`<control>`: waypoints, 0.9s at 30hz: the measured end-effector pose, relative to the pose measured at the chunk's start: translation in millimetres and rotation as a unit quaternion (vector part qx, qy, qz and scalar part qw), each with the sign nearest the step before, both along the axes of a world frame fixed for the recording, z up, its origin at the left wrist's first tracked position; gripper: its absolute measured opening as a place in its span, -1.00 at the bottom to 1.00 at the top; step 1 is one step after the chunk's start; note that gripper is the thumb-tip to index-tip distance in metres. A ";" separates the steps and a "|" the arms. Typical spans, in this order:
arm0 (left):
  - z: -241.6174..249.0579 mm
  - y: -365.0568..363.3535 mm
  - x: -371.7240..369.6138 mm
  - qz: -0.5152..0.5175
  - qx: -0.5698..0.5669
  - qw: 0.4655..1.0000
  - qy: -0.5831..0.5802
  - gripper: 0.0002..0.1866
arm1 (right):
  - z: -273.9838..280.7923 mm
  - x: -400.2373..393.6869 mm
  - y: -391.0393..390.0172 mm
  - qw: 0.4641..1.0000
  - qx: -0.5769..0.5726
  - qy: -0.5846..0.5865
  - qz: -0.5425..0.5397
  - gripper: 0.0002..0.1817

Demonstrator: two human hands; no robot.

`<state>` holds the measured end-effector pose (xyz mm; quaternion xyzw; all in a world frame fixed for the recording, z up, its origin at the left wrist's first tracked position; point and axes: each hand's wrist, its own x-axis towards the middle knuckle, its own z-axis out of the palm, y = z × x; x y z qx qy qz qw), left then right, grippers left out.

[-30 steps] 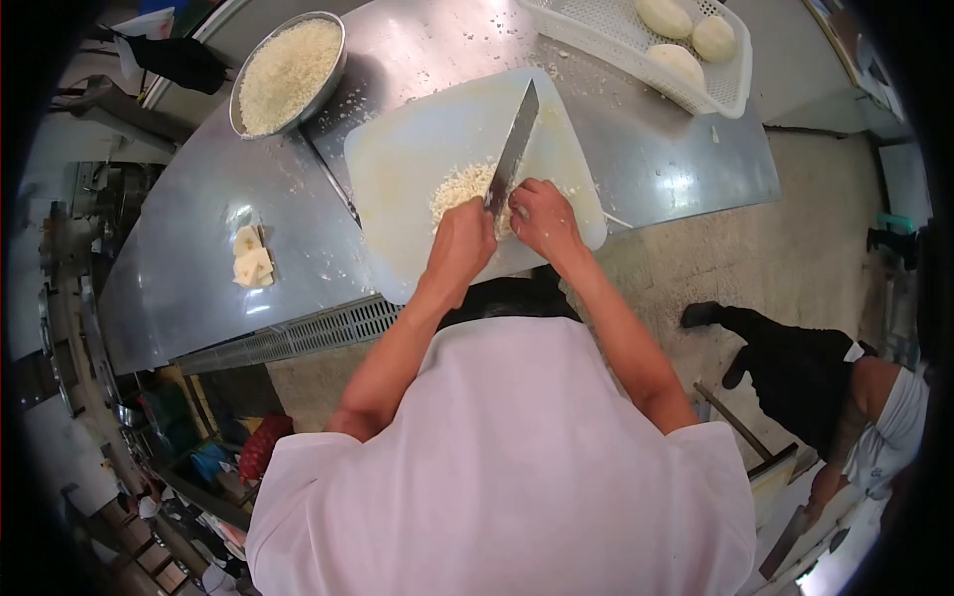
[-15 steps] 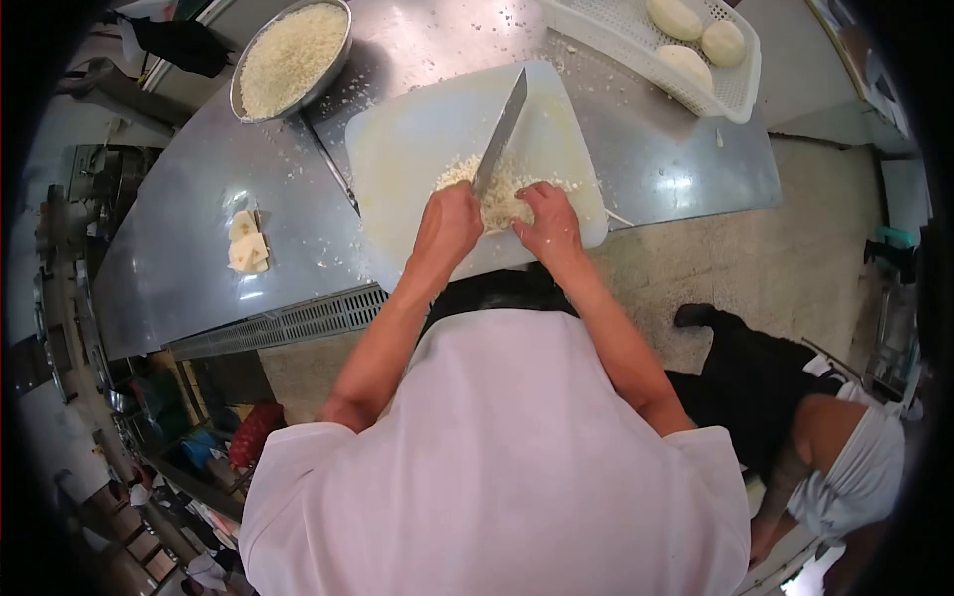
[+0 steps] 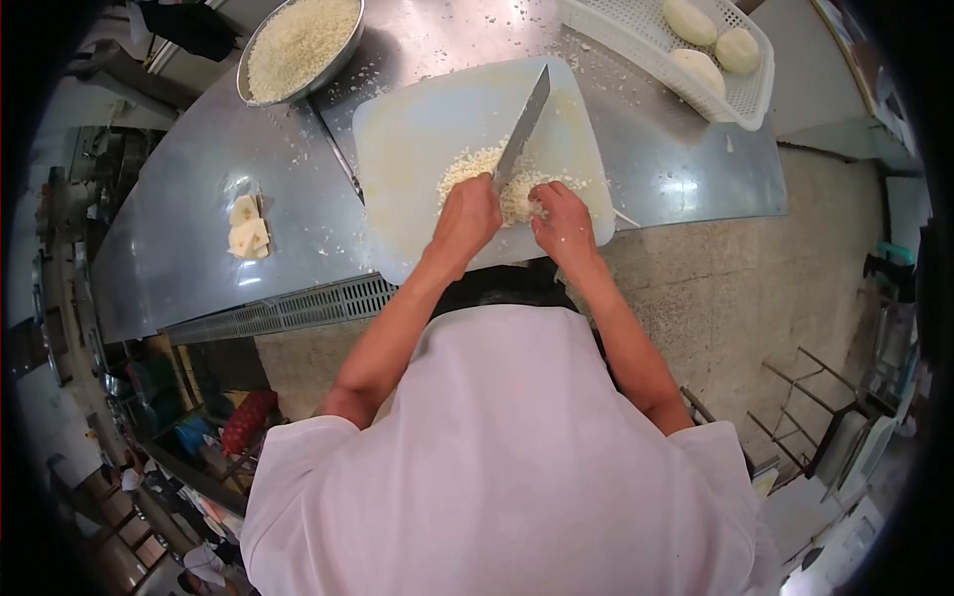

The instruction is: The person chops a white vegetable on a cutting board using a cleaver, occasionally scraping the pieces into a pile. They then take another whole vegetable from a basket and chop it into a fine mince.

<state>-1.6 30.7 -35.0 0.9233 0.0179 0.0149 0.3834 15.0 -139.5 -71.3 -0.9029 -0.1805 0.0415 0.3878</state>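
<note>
My left hand (image 3: 467, 217) is closed round the handle of a large kitchen knife (image 3: 523, 124). Its broad blade points up and to the right across a pale cutting board (image 3: 412, 149). Finely chopped white vegetable (image 3: 465, 169) lies in a pile on both sides of the blade. Just right of the knife, my right hand (image 3: 564, 221) curls its fingers and thumb round some of the chopped bits at the pile's edge. Small bits stick to the back of that hand.
A metal bowl (image 3: 304, 52) heaped with chopped white bits stands back left. A white plastic basket (image 3: 621, 38) with peeled pale round vegetables (image 3: 736, 50) is back right. Flat pale slices (image 3: 248, 230) lie on the steel table (image 3: 179, 248). A thin rod (image 3: 338, 149) lies beside the board.
The view has shifted slightly. The knife and both hands remain at the pile, and my right fingers have drawn in round some bits. The other person at lower right is out of view.
</note>
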 end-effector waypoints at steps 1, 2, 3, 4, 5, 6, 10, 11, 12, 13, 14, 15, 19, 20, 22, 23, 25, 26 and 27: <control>9.3 0.8 -3.2 0.001 -0.001 1.000 -0.001 -0.83 | -0.1 0.7 0.5 1.000 0.017 0.008 -0.001 -0.68; 19.8 1.7 -6.3 0.009 0.003 1.000 0.021 -0.83 | 2.6 4.2 -0.3 1.000 0.019 0.003 -0.002 -0.68; 25.3 2.6 -9.2 0.013 0.009 0.999 0.044 -0.82 | 4.9 4.2 -1.7 1.000 0.014 -0.008 -0.006 -0.69; 22.1 0.7 -13.4 0.021 0.009 0.999 0.038 -0.82 | 5.1 0.2 -2.3 1.000 0.009 -0.013 -0.012 -0.69; 14.3 -1.1 -11.9 0.016 0.011 0.999 0.042 -0.82 | 3.7 -1.5 -1.1 1.000 0.010 -0.009 -0.017 -0.69; 9.9 -5.4 -7.3 0.004 0.012 1.000 0.025 -0.86 | 2.1 -1.2 -0.1 1.000 0.015 -0.019 -0.006 -0.70; 35.4 -6.9 -4.9 0.004 0.016 0.997 0.080 -0.90 | -0.5 -1.1 1.0 0.999 0.011 -0.035 0.006 -0.74; 35.9 -6.8 -6.5 0.000 0.020 0.997 0.076 -0.90 | -0.1 3.4 2.1 0.999 0.014 -0.039 0.001 -0.74; 32.5 -7.5 -14.4 -0.001 0.021 0.997 0.070 -0.91 | -1.4 2.7 2.2 0.999 0.014 -0.036 -0.007 -0.76; 26.8 -9.2 -21.0 -0.003 0.019 0.998 0.068 -0.91 | -2.9 -1.3 1.7 0.999 0.013 -0.030 -0.015 -0.78; 18.2 -14.8 -21.7 -0.004 0.018 0.997 0.076 -0.90 | -3.9 -3.1 1.8 0.999 0.013 -0.025 -0.019 -0.78; 13.6 -15.7 -18.1 -0.005 0.016 0.997 0.080 -0.90 | -4.1 -2.4 2.3 0.999 0.019 -0.039 -0.013 -0.79; 27.3 -18.5 -10.5 -0.019 -0.006 0.997 0.076 -0.89 | -6.1 -1.1 0.6 0.998 0.008 -0.061 -0.003 -0.82; 26.7 -17.7 -14.8 -0.018 -0.004 0.997 0.074 -0.89 | -6.3 2.3 0.4 0.998 0.010 -0.065 -0.008 -0.82; 16.9 -17.3 -19.2 -0.023 0.001 0.996 0.081 -0.90 | -6.3 -3.0 -0.8 0.999 0.020 -0.046 -0.020 -0.85; 7.9 -21.4 -16.8 -0.035 0.003 0.998 0.062 -0.90 | -5.9 -4.7 -1.0 0.999 0.020 -0.042 -0.023 -0.85; 15.7 -26.3 -13.9 -0.044 0.002 0.998 0.042 -0.90 | -4.3 -4.0 -1.1 0.997 0.043 -0.064 -0.020 -0.87; 23.3 -23.9 -12.1 -0.046 0.002 0.997 0.063 -0.90 | -5.4 -5.6 -2.8 0.997 0.041 -0.064 -0.018 -0.87; 31.6 -22.7 -8.7 -0.049 0.004 0.995 0.083 -0.91 | -6.5 -6.4 -3.5 0.998 0.027 -0.058 -0.018 -0.86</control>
